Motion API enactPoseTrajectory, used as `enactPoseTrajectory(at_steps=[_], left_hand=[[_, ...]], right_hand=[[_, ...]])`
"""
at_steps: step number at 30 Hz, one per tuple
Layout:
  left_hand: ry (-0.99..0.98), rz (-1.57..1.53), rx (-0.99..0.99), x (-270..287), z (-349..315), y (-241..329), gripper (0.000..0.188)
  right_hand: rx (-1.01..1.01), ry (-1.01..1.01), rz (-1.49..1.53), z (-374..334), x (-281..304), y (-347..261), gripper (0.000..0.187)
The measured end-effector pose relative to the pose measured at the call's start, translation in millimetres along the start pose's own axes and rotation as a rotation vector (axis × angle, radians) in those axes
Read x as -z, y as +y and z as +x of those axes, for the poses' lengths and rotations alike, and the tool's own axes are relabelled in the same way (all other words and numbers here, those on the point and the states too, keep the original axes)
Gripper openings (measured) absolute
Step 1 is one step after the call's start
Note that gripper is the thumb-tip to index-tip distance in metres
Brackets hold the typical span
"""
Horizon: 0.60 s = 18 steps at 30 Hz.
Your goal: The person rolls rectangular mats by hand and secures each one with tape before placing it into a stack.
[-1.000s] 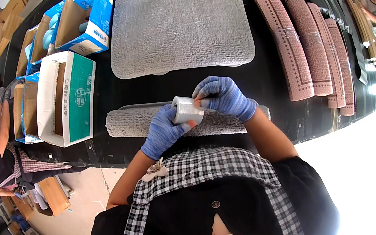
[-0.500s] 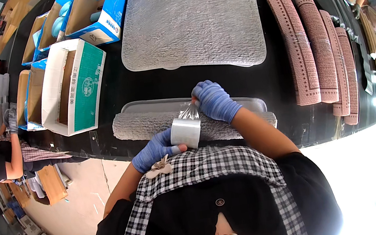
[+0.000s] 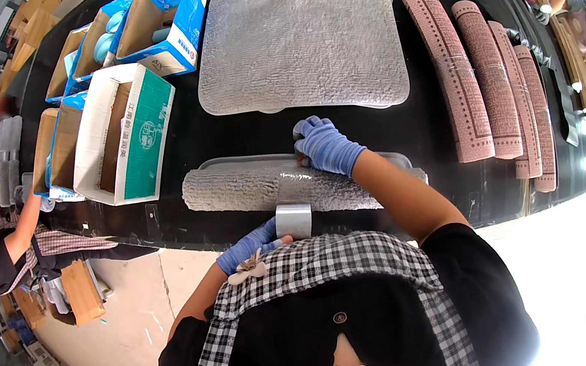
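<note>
Cardboard boxes (image 3: 148,138): 10 o'clock, tabletop (image 3: 248,135).
My left hand (image 3: 250,248): grasping the tape roll (image 3: 294,221), both near the mat's 7 o'clock.
Rolled grey mat (image 3: 233,187): centre, before me.
My right hand (image 3: 328,146): curled, mat's 1 o'clock; I cannot tell its grip.
Pink rolled mats (image 3: 449,76): 2 o'clock.

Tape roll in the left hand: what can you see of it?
The tape roll is a short, glossy, silvery-grey cylinder, plastic-looking, its core hidden. The left grip holds it at the near side of the rolled grey mat, its axis running roughly left to right. A shiny strip of its tape lies across the mat, toward the right grip.
</note>
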<state>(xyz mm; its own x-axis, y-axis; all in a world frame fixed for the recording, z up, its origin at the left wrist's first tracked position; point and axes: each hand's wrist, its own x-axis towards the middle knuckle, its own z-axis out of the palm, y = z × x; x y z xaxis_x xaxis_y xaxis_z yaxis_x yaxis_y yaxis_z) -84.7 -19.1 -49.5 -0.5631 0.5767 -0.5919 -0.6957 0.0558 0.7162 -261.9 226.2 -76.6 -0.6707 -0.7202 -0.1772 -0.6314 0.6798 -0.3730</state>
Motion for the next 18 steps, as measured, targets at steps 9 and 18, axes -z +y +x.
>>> enactPoseTrajectory(at_steps=[9, 18], left_hand=[[0.195, 0.79, 0.201, -2.1, -14.2, 65.4, 0.062], [0.454, 1.666, -0.384, 12.8, 85.1, 99.7, 0.054]], right_hand=[[-0.101, 0.061, -0.014, 0.8, -3.7, 2.0, 0.017], [-0.22, 0.012, 0.021, -7.6, 21.8, 2.4, 0.041]])
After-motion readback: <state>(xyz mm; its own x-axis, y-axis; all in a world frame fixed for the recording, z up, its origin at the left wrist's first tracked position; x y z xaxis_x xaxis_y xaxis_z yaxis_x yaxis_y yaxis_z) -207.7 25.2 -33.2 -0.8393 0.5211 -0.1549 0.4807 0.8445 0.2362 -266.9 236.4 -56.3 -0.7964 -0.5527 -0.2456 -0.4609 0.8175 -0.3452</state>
